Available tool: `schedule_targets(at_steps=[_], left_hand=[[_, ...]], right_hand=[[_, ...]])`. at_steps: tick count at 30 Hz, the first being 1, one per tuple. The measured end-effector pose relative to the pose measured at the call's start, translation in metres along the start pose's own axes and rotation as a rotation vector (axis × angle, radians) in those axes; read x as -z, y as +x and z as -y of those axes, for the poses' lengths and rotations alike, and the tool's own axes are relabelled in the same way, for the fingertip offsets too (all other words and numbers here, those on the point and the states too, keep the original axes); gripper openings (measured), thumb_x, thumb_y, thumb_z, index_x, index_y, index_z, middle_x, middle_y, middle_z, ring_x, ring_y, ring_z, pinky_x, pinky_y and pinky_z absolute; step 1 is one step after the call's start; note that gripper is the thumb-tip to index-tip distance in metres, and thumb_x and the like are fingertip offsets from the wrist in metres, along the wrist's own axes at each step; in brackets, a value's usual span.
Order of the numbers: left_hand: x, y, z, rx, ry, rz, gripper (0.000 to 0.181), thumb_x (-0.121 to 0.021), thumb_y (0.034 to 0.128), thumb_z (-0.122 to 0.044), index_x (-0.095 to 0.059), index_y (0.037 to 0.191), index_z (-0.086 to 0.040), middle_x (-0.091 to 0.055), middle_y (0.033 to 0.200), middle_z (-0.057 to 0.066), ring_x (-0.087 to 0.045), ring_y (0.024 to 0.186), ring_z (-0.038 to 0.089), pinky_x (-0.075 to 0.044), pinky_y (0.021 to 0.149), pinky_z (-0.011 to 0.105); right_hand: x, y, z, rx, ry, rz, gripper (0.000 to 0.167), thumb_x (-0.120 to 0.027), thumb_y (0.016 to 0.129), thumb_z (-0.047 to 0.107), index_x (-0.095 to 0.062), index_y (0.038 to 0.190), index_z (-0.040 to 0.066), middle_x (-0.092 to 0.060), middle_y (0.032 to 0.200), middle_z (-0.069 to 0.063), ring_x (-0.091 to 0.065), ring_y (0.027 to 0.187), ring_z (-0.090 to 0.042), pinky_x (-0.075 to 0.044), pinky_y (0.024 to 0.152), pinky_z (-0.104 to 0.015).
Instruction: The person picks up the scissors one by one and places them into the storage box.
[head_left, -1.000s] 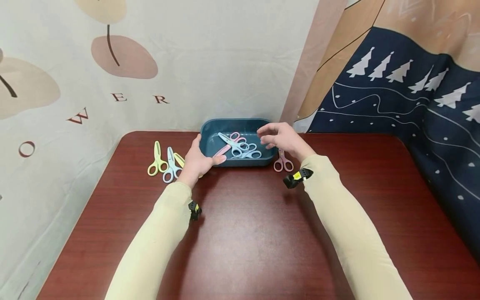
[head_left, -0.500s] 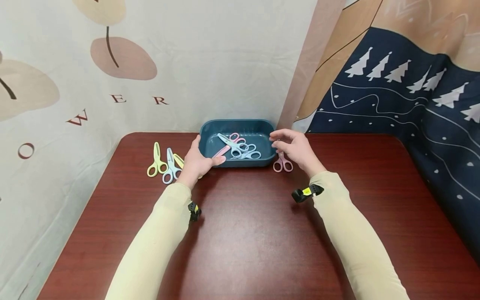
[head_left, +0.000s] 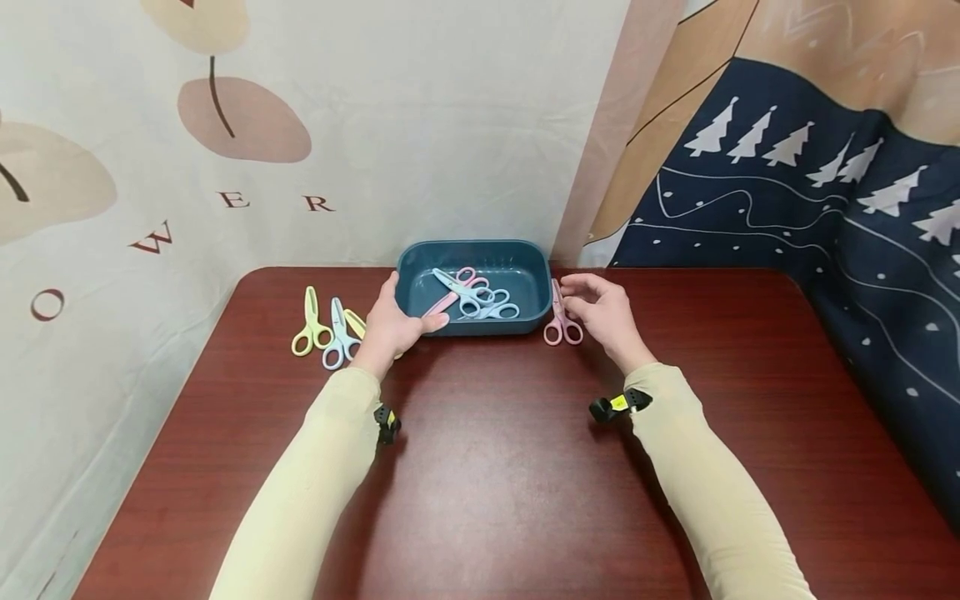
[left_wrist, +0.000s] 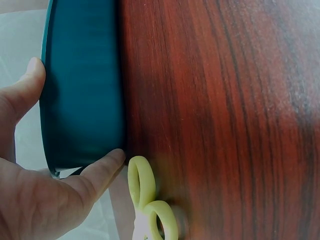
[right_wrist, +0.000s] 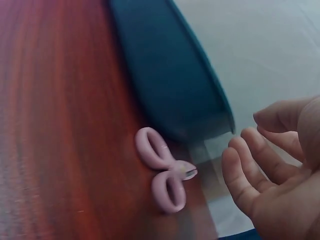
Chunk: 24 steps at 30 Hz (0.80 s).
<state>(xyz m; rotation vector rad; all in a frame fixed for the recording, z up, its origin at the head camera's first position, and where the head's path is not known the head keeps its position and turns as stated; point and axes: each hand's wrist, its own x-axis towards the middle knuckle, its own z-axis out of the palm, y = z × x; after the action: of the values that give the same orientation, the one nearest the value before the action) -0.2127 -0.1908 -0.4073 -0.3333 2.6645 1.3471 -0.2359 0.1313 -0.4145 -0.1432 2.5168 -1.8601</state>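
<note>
A dark teal plastic bin [head_left: 532, 323] sits at the back of the table with blue scissors [head_left: 491, 310] and pink scissors [head_left: 441, 305] lying inside, several in a crossed pile. My left hand [head_left: 393, 329] holds its front left corner, thumb on the front side and fingers along the left end; the left wrist view shows the thumb [left_wrist: 31, 82] at the rim. Beside the bin's right end, another pair of pink scissors [head_left: 562, 327] lies on the table, handles toward me. Right next to it is my right hand [head_left: 603, 317], fingers loosely bent, with nothing between thumb and fingers in the right wrist view.
Left of my left hand lie yellow scissors [head_left: 312, 325], blue scissors [head_left: 339, 337] and another yellow pair [head_left: 356, 322], partly hidden by the hand. A patterned cloth wall [head_left: 450, 150] rises directly behind the reddish wooden table [head_left: 487, 458].
My right hand has moved from over the bin's right side, rightward and down, to beside the pink scissors on the table. My left hand and the bin stay in place.
</note>
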Motion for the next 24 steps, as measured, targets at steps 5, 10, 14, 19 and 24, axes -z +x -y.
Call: schedule_targets(at_steps=[5,10,14,19,24], left_hand=[[-0.001,0.001,0.001,0.004,0.002,0.001,0.119,-0.085,0.0845,-0.040,-0.004,0.168,-0.016,-0.020,0.171,0.017,-0.027,0.153,0.040,-0.029,0.122,0.057],[-0.001,0.000,0.000,0.000,-0.010,0.000,0.118,-0.086,0.0841,-0.038,-0.005,0.168,-0.016,-0.020,0.170,0.017,-0.027,0.152,0.040,-0.028,0.122,0.058],[0.002,0.000,-0.001,0.000,-0.008,0.004,0.119,-0.086,0.0842,-0.039,-0.004,0.168,-0.016,-0.019,0.171,0.016,-0.026,0.153,0.040,-0.028,0.122,0.058],[0.002,0.000,-0.001,-0.003,-0.004,0.006,0.119,-0.086,0.0844,-0.039,-0.004,0.168,-0.016,-0.018,0.171,0.016,-0.025,0.154,0.039,-0.027,0.122,0.058],[0.001,0.000,0.000,-0.002,-0.008,0.011,0.119,-0.086,0.0844,-0.039,-0.004,0.168,-0.016,-0.018,0.171,0.016,-0.025,0.153,0.040,-0.029,0.121,0.058]], right_hand=[[-0.002,-0.005,-0.008,-0.015,-0.025,-0.034,0.035,-0.064,0.094,-0.002,-0.067,0.128,-0.006,-0.069,0.121,-0.028,-0.065,0.100,-0.028,-0.052,0.072,-0.012],[-0.004,-0.009,-0.013,-0.001,-0.076,-0.067,0.033,-0.065,0.093,-0.002,-0.068,0.126,-0.007,-0.071,0.119,-0.027,-0.065,0.102,-0.033,-0.047,0.072,-0.013],[-0.006,-0.011,-0.015,-0.009,-0.114,-0.091,0.034,-0.067,0.093,-0.001,-0.068,0.127,-0.006,-0.071,0.119,-0.026,-0.067,0.103,-0.036,-0.047,0.071,-0.013],[-0.007,-0.014,-0.020,-0.022,-0.192,-0.128,0.035,-0.072,0.091,0.003,-0.070,0.125,-0.003,-0.070,0.118,-0.024,-0.066,0.102,-0.035,-0.045,0.070,-0.014],[-0.008,-0.018,-0.026,-0.002,-0.258,-0.150,0.035,-0.074,0.088,0.003,-0.071,0.122,-0.003,-0.067,0.116,-0.023,-0.065,0.103,-0.036,-0.047,0.081,-0.024]])
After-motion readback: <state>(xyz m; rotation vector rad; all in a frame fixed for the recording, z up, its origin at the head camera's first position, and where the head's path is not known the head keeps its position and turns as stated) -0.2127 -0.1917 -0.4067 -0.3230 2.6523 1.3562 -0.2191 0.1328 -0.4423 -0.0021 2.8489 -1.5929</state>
